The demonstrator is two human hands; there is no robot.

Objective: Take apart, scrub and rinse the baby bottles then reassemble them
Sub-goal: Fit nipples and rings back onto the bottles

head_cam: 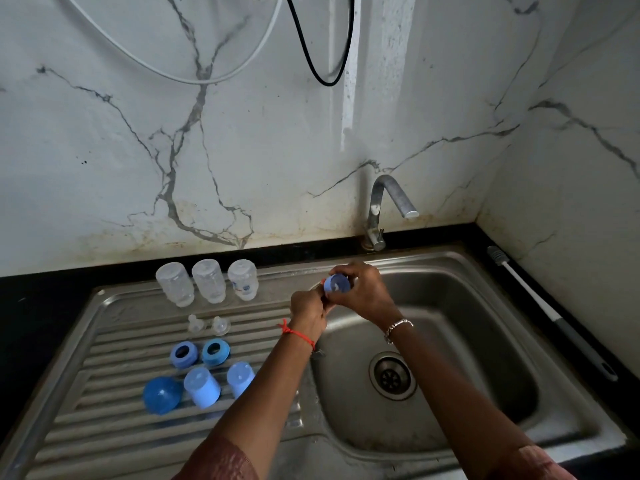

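Over the left rim of the sink basin, my right hand grips a blue screw ring, its opening facing me. My left hand is curled just below it, fingers closed at the ring's underside; what it pinches is hidden. On the ribbed drainboard three clear bottle bodies stand upside down in a row. In front of them sit two clear teats, two blue rings and three blue caps.
A steel tap rises behind the basin, spout pointing right, with no water running. A long bottle brush lies on the black counter along the right wall. The drain sits in the basin floor. Cables hang on the marble wall above.
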